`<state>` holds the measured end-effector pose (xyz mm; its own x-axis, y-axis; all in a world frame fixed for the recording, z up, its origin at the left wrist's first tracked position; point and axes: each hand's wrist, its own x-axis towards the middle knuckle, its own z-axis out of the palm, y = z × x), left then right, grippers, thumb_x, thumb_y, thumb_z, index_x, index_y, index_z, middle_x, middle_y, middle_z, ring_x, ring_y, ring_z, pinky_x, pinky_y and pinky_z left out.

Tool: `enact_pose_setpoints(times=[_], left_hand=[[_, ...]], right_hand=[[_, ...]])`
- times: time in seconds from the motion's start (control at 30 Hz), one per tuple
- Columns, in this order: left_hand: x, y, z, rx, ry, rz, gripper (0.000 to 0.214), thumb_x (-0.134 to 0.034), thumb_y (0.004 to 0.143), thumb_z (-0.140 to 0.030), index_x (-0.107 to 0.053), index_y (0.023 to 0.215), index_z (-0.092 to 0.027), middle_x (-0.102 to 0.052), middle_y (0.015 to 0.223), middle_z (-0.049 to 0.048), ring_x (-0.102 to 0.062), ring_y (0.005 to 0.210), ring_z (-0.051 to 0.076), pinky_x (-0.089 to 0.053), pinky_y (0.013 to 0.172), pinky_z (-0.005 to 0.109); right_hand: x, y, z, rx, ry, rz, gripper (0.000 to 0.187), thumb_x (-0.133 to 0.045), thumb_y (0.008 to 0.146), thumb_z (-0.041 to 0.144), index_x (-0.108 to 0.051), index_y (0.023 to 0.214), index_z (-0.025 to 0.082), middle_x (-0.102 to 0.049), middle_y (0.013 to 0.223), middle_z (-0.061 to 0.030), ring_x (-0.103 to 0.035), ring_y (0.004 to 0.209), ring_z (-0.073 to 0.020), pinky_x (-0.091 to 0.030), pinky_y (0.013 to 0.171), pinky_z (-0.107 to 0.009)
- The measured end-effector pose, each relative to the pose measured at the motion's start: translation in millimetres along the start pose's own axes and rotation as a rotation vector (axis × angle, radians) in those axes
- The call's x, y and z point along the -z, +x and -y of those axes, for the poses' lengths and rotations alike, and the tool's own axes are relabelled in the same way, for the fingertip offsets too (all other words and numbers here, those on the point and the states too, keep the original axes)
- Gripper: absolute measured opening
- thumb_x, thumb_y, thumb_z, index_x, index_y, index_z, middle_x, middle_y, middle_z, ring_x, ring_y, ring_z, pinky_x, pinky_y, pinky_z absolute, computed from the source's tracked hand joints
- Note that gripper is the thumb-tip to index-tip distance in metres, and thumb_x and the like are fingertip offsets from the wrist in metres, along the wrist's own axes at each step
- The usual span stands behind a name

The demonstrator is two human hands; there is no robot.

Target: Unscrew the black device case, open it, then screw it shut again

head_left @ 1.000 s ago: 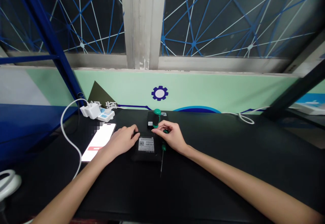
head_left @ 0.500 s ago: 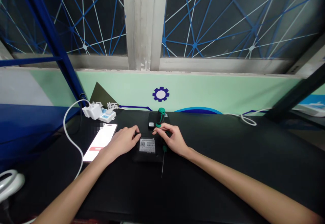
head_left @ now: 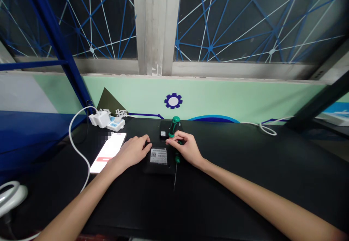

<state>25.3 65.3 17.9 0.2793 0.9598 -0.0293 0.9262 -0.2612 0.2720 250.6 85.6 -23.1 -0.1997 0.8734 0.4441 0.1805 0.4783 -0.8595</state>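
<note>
Pale green wall [head_left: 231, 95] is fronted by a black tabletop [head_left: 245, 182]. Labelled black box [head_left: 159, 161] is set mid-table; lit phone [head_left: 109, 148] is laid to its left, partly covered by the left forearm [head_left: 89, 197]. Smaller black box [head_left: 165, 126] behind is partly blocked by an upright green screwdriver [head_left: 174, 125], pinched low by the right hand [head_left: 188, 148], tip hidden. Labelled box's far-left corner is touched by the left hand [head_left: 135, 150], thumb and forefinger slightly parted; grip can't be told. Second screwdriver [head_left: 177, 158] is laid alongside.
</note>
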Motion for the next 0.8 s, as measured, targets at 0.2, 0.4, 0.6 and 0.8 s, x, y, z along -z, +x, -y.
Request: enact_pose_setpoints(times=[0.2,0.4,0.6,0.8], left_hand=[[-0.8,0.3,1.1,-0.004,-0.003,-0.008,0.026,-0.040,0.097,-0.043,-0.059,0.103,-0.026,-0.067,0.077,0.0033,-0.066,0.077,0.026,-0.037,0.063,0.030],[0.3,-0.2,0.1,0.001,-0.014,-0.001,0.028,-0.039,0.097,-0.044,-0.059,0.103,-0.025,-0.068,0.078,0.0037,-0.066,0.077,0.026,-0.038,0.064,0.031],[-1.8,0.9,3.1,-0.023,-0.014,-0.014,0.029,-0.039,0.097,-0.045,-0.059,0.104,-0.025,-0.069,0.079,0.0044,-0.066,0.078,0.026,-0.040,0.065,0.032],[1.3,-0.8,-0.8,-0.010,-0.010,-0.008,0.028,-0.040,0.097,-0.043,-0.060,0.104,-0.025,-0.069,0.078,0.0044,-0.067,0.079,0.026,-0.039,0.065,0.031]], right_hand=[[0.1,-1.1,5.6,0.001,-0.004,0.036,0.031,-0.068,0.087,0.048,-0.065,0.074,0.020,-0.078,0.079,-0.0071,-0.070,0.073,-0.0226,-0.052,0.070,-0.033],[3.0,-1.5,5.7,0.072,-0.090,0.058,0.035,-0.059,0.093,0.049,-0.072,0.080,0.019,-0.076,0.082,-0.0068,-0.064,0.073,-0.0204,-0.050,0.072,-0.034],[1.3,-1.0,-2.4,0.106,-0.124,-0.020,0.032,-0.068,0.087,0.045,-0.065,0.067,0.020,-0.063,0.069,-0.0025,-0.058,0.070,-0.0191,-0.048,0.068,-0.032],[0.1,0.7,-1.6,0.010,-0.007,-0.008,0.035,-0.075,0.079,0.049,-0.059,0.065,0.021,-0.070,0.068,-0.0026,-0.065,0.068,-0.0208,-0.052,0.067,-0.033]])
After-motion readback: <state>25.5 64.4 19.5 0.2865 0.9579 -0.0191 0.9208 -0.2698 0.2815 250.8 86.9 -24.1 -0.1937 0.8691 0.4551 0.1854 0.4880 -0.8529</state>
